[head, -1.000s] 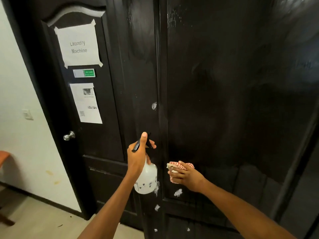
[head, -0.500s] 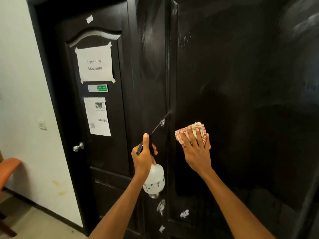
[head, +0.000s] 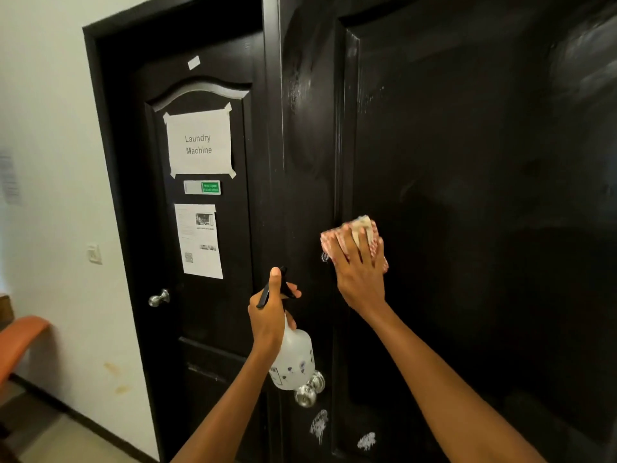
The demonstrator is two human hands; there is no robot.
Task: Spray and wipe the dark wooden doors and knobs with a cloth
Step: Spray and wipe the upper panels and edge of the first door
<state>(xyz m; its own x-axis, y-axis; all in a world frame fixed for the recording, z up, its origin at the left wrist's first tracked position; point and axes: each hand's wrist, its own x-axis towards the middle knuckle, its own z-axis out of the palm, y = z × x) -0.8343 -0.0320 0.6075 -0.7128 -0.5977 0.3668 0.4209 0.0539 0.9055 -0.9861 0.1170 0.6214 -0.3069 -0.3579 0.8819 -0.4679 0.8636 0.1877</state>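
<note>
Left hand [head: 268, 317] grip curled round bottle [head: 293, 360] neck, thumb up. Right hand [head: 359, 279] fingers spread flat, pressing cloth [head: 364, 230] against door [head: 467, 195]. Knob [head: 305, 396] below bottle.

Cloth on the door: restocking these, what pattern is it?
Red-and-white check, cloth under the right hand; head view.

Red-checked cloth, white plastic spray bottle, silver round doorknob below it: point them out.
Red-checked cloth [head: 375, 237], head view, upper right edge.
White plastic spray bottle [head: 295, 357], head view, body.
Silver round doorknob [head: 305, 397], head view, front face.
</note>
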